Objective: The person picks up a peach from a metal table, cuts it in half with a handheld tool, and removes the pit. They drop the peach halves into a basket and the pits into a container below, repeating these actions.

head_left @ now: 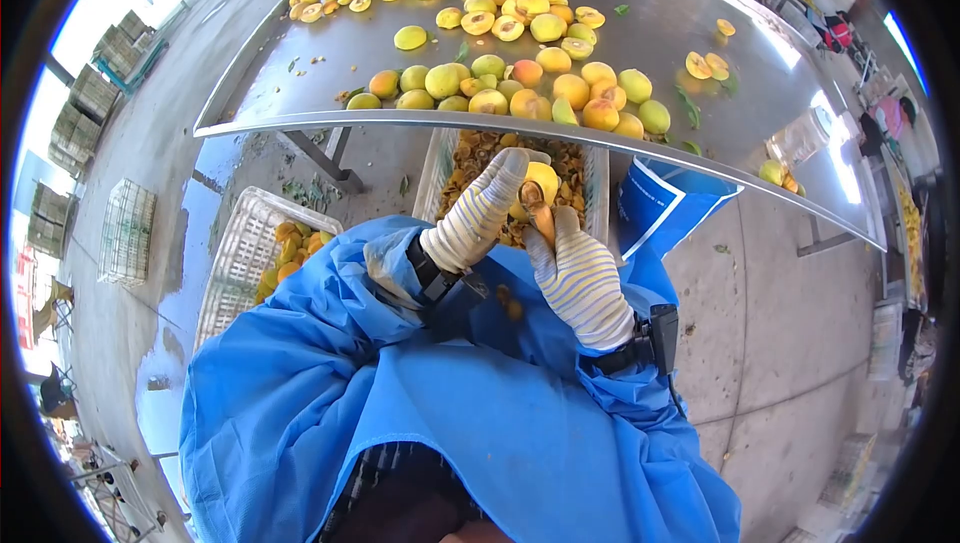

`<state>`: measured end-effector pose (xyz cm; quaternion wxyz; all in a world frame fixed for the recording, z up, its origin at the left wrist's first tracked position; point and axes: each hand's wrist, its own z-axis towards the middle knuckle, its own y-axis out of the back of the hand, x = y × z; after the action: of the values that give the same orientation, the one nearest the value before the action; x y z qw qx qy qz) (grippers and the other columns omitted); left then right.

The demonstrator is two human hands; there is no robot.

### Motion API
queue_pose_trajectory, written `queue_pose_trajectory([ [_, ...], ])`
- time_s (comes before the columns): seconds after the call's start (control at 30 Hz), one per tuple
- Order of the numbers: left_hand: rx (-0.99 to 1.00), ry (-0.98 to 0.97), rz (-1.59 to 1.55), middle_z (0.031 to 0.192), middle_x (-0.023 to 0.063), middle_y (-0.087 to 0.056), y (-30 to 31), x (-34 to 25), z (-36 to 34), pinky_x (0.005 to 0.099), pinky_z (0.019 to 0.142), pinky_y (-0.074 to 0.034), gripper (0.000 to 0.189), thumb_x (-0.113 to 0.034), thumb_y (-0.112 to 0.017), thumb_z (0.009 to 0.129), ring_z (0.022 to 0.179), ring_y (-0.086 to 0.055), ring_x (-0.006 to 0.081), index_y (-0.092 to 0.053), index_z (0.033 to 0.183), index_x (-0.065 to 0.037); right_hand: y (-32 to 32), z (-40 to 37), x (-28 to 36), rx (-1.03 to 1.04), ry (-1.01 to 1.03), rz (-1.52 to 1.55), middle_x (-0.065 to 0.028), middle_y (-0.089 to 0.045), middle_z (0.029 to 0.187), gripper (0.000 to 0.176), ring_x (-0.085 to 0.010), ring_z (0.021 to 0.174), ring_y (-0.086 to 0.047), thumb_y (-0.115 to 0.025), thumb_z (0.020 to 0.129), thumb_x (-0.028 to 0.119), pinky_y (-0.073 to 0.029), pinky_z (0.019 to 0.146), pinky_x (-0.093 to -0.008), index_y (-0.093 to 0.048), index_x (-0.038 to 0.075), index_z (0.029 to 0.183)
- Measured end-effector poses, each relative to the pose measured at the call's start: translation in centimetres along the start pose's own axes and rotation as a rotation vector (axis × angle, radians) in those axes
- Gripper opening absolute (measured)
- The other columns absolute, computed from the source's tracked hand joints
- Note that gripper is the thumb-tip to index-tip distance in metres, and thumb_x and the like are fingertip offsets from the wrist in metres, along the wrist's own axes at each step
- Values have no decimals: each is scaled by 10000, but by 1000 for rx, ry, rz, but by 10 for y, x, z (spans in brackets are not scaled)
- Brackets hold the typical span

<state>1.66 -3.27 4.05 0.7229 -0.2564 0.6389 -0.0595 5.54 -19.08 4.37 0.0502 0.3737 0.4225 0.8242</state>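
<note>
Left hand, in a striped knit glove, clasps the round yellow peach just under the near edge of the curved steel table. Right hand pinches a small orange-brown piece against the fruit; I can't tell whether it's a tool or a pit. Both wrists are bent inward and sit close together. Probably best: brace your thumb and work over the white plastic crate under that edge.

One head-worn camera looks forward and steeply down through a wide fisheye lens. It sits close above the left hand and right hand, which meet round a peach mid-picture, just short of the steel table's near edge.
</note>
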Motion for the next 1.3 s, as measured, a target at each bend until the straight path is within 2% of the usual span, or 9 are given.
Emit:
queue_pose_trajectory([
  [0.37,75,235,192,1095,23,-599,35,18,8,218,867,-456,551,-506,-563,952,959,-548,88,-568,1225,-28,-9,-6,-8,180,-26,-141,-194,-623,657,335,-397,617,-632,-560,940,376,-493,533,-487,-501,47,966],
  [0.57,68,356,176,1074,5,-621,15,-20,-2,251,881,-469,490,-490,-548,964,941,-584,82,-568,1226,-76,-17,-6,-20,133,-134,302,-212,-626,706,285,-428,665,-630,-588,945,277,-487,556,-488,-503,15,1018],
  [0.7,-11,-185,286,1066,35,-629,4,18,3,265,880,-478,592,-581,-486,955,939,-598,123,-572,1214,-56,-25,-5,-23,101,-177,515,-200,-617,737,289,-405,671,-616,-597,945,238,-472,571,-461,-503,-7,1067],
  [0.87,69,182,134,938,61,-668,28,18,16,259,813,-506,704,-685,-433,916,888,-625,132,-646,1086,-36,-8,-5,-10,233,-64,78,-134,-588,739,359,-283,631,-587,-579,964,271,-454,581,-397,-491,-31,1136],
  [0.93,125,307,109,936,67,-671,29,10,20,251,789,-515,746,-715,-421,900,878,-630,131,-641,1095,-29,-17,-7,-19,200,-51,223,-92,-568,661,409,-254,562,-583,-577,960,319,-466,547,-413,-478,-19,1167],
  [1.07,35,140,17,949,77,-669,8,-4,9,249,795,-521,800,-740,-441,872,873,-631,136,-621,1125,-3,-19,-4,-24,256,-308,723,-61,-544,622,418,-205,503,-554,-567,965,353,-443,488,-372,-493,-4,1171],
  [1.1,-45,-81,93,965,73,-669,2,11,10,257,802,-514,761,-706,-457,889,877,-628,131,-613,1147,-7,-19,-3,-25,281,-329,757,-48,-535,619,410,-180,487,-534,-567,966,360,-430,468,-349,-501,5,1160],
  [1.17,10,-69,160,948,69,-673,9,17,12,261,804,-508,724,-675,-457,909,867,-629,128,-625,1128,-5,-21,-5,-31,322,-276,757,-21,-514,612,391,-133,453,-492,-570,966,374,-400,427,-301,-516,24,1133],
  [1.3,125,151,286,838,59,-677,22,6,17,254,768,-504,639,-596,-451,960,794,-636,125,-668,1013,3,-4,0,-17,421,-208,474,-171,-640,791,272,-363,738,-627,-570,950,255,-495,671,-439,-541,7,1057],
])
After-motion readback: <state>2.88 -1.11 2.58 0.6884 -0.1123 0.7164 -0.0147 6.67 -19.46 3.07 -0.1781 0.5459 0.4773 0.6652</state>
